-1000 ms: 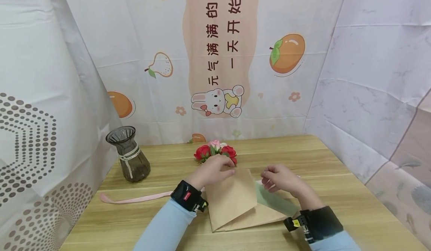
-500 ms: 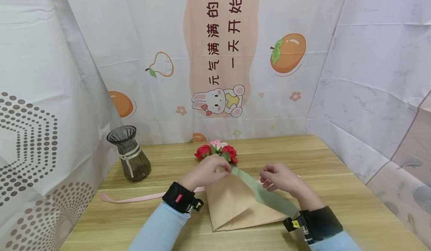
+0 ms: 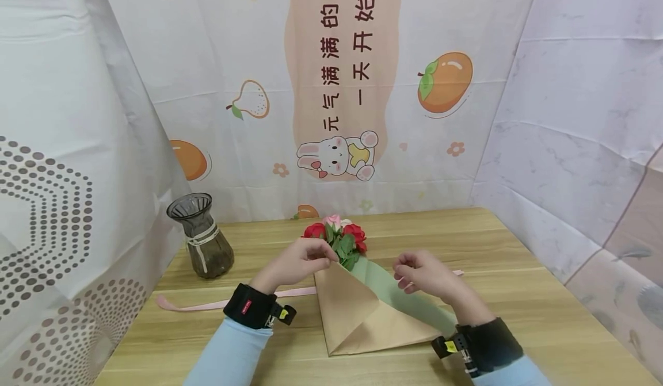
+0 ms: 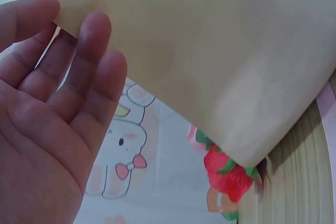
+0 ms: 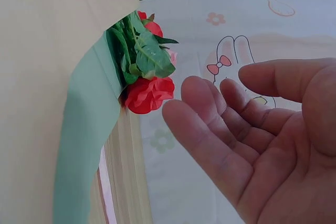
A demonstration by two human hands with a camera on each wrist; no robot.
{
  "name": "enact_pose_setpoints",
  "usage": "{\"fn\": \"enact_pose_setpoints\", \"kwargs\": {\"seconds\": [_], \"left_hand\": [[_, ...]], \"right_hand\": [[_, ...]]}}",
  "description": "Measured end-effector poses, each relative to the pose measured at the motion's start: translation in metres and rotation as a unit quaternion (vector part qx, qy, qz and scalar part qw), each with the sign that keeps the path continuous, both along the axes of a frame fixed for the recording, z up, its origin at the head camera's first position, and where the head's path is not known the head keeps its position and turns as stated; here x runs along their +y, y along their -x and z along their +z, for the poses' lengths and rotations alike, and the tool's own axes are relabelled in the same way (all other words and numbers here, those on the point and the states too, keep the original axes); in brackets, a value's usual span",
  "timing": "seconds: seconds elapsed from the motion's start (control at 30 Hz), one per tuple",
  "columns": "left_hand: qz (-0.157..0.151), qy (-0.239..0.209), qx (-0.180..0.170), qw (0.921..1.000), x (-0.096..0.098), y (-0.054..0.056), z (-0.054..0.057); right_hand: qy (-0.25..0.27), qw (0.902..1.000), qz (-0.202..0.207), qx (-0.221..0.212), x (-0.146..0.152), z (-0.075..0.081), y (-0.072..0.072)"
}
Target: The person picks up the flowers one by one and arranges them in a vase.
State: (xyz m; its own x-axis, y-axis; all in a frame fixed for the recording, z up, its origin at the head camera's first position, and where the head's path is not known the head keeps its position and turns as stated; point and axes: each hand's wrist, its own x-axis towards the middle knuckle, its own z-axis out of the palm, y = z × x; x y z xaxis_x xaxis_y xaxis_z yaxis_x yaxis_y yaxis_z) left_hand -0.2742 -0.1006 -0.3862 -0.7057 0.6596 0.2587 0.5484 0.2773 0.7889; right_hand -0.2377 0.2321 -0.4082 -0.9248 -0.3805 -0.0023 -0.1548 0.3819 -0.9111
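- Facing brown paper on the middle of the table, lying folded over a green lining with a sharp corner at the near left.
- Pinching the far edge of the paper's left flap with the left hand, pressing thumb and fingertip together there and bending the other fingers slightly, close by.
- Hovering with the right hand over the lining, apart from the paper, curving the fingers loosely with small gaps in between and a wider gap before the thumb.
- Seeing green leaves, red roses and a pink rose just beyond the paper's far edge, with stems hidden from view.
- Having a pink ribbon flat on the wood, stretching out leftward from the paper and peeking out past the right hand.
- Wearing light blue sleeves and black wristbands.
- Having a dark glass vase, tied with string, standing at far left.
- Looking toward a white cloth behind the table, printed with fruit, lettering and a rabbit.
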Motion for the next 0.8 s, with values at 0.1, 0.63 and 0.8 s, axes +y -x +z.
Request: {"fn": "enact_pose_setpoints", "kwargs": {"seconds": [0.1,0.63,0.8], "left_hand": [[-0.001,-0.018,-0.016,0.9997,-0.008,-0.001,0.000],[0.058,-0.023,-0.009,0.9980,-0.054,-0.011,0.006],[0.061,-0.019,-0.008,0.9980,-0.067,-0.014,0.006]], "right_hand": [[0.000,1.0000,0.003,0.005,-0.003,0.000,0.001],[-0.002,0.9994,0.030,0.020,-0.026,-0.001,0.003],[-0.010,0.9993,0.027,0.025,-0.032,-0.003,0.002]]}}
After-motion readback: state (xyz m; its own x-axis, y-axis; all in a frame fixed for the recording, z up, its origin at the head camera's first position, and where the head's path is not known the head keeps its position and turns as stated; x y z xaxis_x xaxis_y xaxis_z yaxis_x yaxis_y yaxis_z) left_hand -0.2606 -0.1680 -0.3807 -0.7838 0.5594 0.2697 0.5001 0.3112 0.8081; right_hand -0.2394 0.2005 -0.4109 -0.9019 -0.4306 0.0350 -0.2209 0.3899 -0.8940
